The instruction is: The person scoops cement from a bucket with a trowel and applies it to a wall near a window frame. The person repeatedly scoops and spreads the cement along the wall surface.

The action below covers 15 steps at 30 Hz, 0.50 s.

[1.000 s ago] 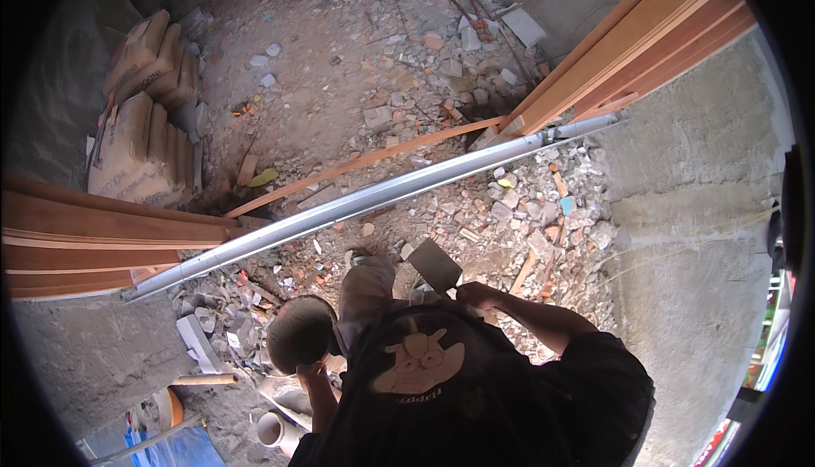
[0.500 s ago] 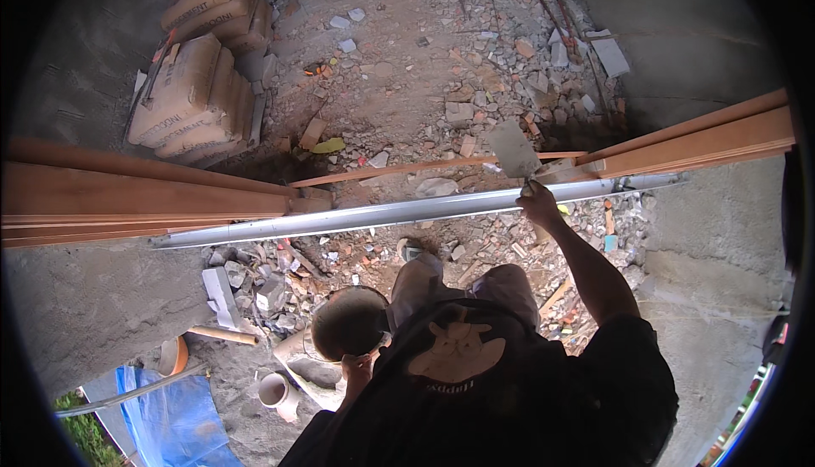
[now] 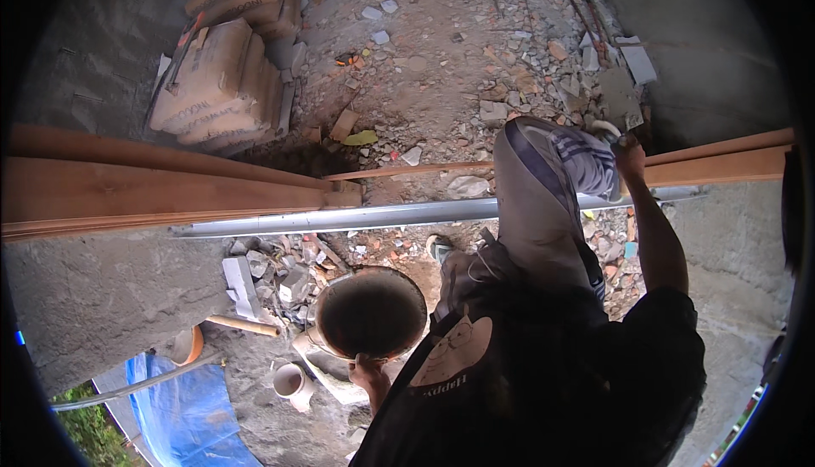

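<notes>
My left hand (image 3: 368,372) is closed on the near rim of a round, dark bucket (image 3: 372,310), which hangs tilted beside my leg with its inside in shadow. In my right hand (image 3: 629,159), out at the right beyond my raised knee, is a trowel (image 3: 621,98) with a flat grey blade pointing away from me. The fingers wrap its handle and are partly hidden. One leg (image 3: 543,187) is lifted over a long silvery metal bar (image 3: 382,217); the other foot (image 3: 439,248) stands on the near side of it.
Wooden frame boards (image 3: 153,182) flank the opening, with a thin wooden strip (image 3: 424,170) low across it. Stacked cement sacks (image 3: 216,85) stand at the far left. Broken rubble (image 3: 293,284) covers the ground. A pale pipe piece (image 3: 291,382) and blue tarp (image 3: 187,420) lie near left.
One leg has risen and come forward over the metal bar. My right hand moved right and a little farther away with the trowel. The bucket has shifted slightly right with my left hand.
</notes>
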{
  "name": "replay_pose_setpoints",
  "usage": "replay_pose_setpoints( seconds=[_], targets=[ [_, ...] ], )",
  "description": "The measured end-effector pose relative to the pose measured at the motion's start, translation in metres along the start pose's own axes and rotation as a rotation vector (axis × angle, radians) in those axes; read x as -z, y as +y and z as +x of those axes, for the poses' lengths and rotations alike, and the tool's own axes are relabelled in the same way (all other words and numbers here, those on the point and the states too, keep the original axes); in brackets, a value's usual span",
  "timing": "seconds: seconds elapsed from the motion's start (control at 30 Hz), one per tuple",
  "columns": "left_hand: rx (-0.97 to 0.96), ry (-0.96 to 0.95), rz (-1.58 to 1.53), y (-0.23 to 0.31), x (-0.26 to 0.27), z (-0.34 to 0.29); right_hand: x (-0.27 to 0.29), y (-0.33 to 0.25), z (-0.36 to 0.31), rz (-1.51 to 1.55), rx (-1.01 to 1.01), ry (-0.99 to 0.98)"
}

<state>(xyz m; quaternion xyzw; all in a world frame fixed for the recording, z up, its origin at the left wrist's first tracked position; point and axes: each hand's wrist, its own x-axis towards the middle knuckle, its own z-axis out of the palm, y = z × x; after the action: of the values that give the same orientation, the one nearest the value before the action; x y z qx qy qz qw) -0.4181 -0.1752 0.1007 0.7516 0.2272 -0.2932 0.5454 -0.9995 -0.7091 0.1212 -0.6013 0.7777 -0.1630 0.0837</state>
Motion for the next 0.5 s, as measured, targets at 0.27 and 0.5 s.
replay_pose_setpoints(
  seconds=[0.27, 0.5],
  targets=[
    [-0.306, -0.121, -0.171, 0.044, -0.103, -0.054, -0.13, 0.012, 0.059, 0.34, -0.219, -0.235],
    [-0.315, -0.003, -0.13, 0.112, -0.264, -0.11, -0.242, -0.166, 0.213, 0.104, 0.104, -0.467]
  ],
)
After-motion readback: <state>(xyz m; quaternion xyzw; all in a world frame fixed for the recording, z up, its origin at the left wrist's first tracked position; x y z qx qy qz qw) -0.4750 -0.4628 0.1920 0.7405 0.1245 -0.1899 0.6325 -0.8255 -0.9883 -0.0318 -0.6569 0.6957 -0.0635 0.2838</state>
